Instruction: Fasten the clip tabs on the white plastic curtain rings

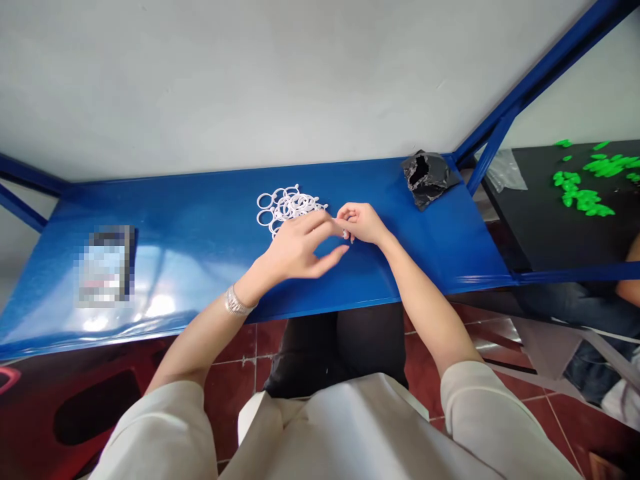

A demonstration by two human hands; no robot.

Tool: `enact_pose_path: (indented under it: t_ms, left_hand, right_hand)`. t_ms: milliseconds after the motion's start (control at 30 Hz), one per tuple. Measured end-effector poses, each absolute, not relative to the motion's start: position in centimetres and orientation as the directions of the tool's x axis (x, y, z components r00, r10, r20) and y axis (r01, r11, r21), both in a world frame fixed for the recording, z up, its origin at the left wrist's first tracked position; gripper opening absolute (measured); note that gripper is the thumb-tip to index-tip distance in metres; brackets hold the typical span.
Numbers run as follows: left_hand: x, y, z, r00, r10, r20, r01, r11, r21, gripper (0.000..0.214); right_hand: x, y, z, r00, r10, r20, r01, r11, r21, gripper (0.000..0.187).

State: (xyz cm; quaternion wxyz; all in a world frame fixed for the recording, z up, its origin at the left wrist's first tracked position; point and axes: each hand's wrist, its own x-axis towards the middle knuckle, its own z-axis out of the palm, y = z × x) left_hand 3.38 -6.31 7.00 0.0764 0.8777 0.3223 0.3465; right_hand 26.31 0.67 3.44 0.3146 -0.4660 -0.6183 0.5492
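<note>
A pile of white plastic rings [286, 205], each with a small knob or loop on its edge, lies on the blue table. My left hand [303, 248] reaches over the near side of the pile and hides part of it. Its thumb stands apart from the fingers, and the fingertips come close to my right hand [364, 223]. The fingers of the right hand are curled in a pinch. A small white piece [345, 235] shows at their tips, mostly hidden, so its full shape is unclear.
A blurred phone-like object [107, 267] lies on the left of the blue table [210, 200]. At the back right sits a crumpled black plastic bag [428, 179]. Beyond the blue frame, green pieces [583, 193] lie on a black table near another person's arm [631, 273].
</note>
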Motion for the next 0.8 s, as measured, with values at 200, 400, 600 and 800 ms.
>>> enact_pose_path:
  t_ms: [200,400,600,800]
  left_hand:
    - [4.0,-1.4,2.9,0.556,0.684,0.473,0.444,-0.725,0.527,0.026]
    - [4.1,-2.7,1.6,0.529,0.696,0.485,0.355,-0.701,0.619,0.025]
    - [4.3,-3.0,1.6,0.356,0.773,0.526,0.32,-0.629,0.709,0.037]
    - [4.3,-3.0,1.9,0.312,0.837,0.449,0.182,-0.516,0.837,0.054]
  right_hand:
    - [26.1,0.9,3.0,-0.305,0.95,-0.069,0.23,0.004,-0.973,0.021]
    - [26.1,0.6,2.9,-0.38,0.923,-0.062,0.355,0.083,-0.931,0.016]
    - [25.9,0.1,3.8,-0.465,0.883,0.063,0.183,0.166,-0.969,0.038]
    - [25.6,-0.6,4.8,-0.6,0.8,0.005,0.005,0.01,-1.0,0.068]
